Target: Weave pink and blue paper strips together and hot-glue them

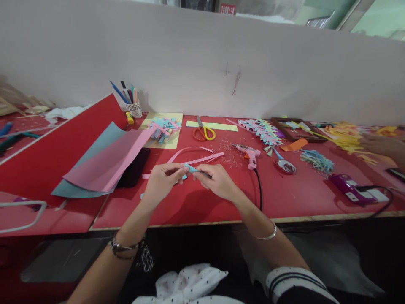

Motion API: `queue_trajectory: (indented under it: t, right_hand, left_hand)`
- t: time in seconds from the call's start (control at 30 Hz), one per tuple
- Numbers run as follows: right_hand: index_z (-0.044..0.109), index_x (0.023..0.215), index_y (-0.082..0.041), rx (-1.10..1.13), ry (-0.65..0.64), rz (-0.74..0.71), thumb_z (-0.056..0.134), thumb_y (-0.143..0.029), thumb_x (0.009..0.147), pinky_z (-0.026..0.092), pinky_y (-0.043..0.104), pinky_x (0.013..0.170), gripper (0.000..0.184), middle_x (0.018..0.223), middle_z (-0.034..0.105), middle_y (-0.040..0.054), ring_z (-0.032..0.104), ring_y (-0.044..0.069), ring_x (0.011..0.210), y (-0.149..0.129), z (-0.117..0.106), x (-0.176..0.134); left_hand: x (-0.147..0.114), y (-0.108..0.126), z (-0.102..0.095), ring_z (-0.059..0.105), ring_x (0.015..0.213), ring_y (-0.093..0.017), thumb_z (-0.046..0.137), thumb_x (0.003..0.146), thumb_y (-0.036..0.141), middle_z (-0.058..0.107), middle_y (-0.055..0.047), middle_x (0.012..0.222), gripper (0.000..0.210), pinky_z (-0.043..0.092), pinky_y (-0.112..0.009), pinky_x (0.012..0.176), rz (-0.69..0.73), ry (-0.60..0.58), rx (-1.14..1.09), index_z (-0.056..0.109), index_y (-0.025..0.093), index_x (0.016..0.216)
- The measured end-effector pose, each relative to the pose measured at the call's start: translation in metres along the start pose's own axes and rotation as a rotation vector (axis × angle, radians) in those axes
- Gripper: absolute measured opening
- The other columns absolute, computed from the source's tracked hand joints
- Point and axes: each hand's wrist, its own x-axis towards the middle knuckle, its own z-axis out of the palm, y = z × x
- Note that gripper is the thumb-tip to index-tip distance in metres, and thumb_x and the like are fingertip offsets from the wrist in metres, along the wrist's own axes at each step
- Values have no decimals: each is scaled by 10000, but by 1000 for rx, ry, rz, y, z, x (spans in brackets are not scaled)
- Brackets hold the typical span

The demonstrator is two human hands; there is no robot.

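Observation:
A small light-blue paper strip is pinched between my two hands above the red table. My left hand grips its left end with thumb and fingers. My right hand is closed at the other end, where a thin dark stick-like thing shows between the fingers; its kind is hidden. Just behind my hands lie pink paper strips. Farther back are scissors with red and yellow handles. To the right rests a pink hot glue gun with a black cord.
Pink and blue paper sheets lean on a red board at left, beside a black phone. Cut paper pieces, a pen cup, a spoon and a purple power strip stand around. Another person's hand is at far right.

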Motion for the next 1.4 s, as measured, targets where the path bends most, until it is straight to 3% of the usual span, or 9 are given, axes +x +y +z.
queue_trajectory:
  t: [0.33,0.53,0.73,1.07,1.2,1.4]
  right_hand:
    - [622,703,-131,37,-16,51,454,-337,818,248,186,456,289,450,416,-54,350,50,424,1,-5,-1]
    - [609,661,-125,5,-54,-4,450,-364,816,251,195,491,326,464,414,-49,351,55,465,-1,-4,4]
    - [588,653,-124,-1,-114,18,477,-331,808,253,195,487,281,458,411,-57,353,54,459,2,-9,3]
    - [611,716,-125,60,-86,92,496,-292,799,287,167,454,220,453,463,-64,389,38,419,20,-26,-14]
    - [598,727,-123,184,-76,158,470,-320,798,300,168,405,246,458,514,-53,399,30,339,26,-29,-18]
    - [563,682,-133,391,3,205,516,-419,751,386,180,424,298,532,611,-1,538,69,377,34,-27,-20]
  left_hand:
    - [4,-4,-6,484,457,-101,584,610,411,569,12,452,277,385,-193,448,14,-59,46,680,155,653]
    - [2,-5,-8,470,447,-98,568,630,410,556,14,439,278,380,-193,455,43,-70,89,686,158,642]
    - [0,-14,-13,371,380,-73,545,658,410,510,27,393,295,289,-187,382,5,-27,146,702,161,629]
    - [-3,-22,-27,500,475,-122,602,612,406,513,16,388,251,386,-207,466,-78,104,63,698,178,571]
    - [-4,-25,-29,437,437,-99,618,575,435,493,24,381,285,352,-206,438,-146,128,30,713,170,618]
    - [-7,-25,-26,382,420,-77,625,535,437,469,35,371,288,319,-199,432,-236,229,-43,709,168,593]
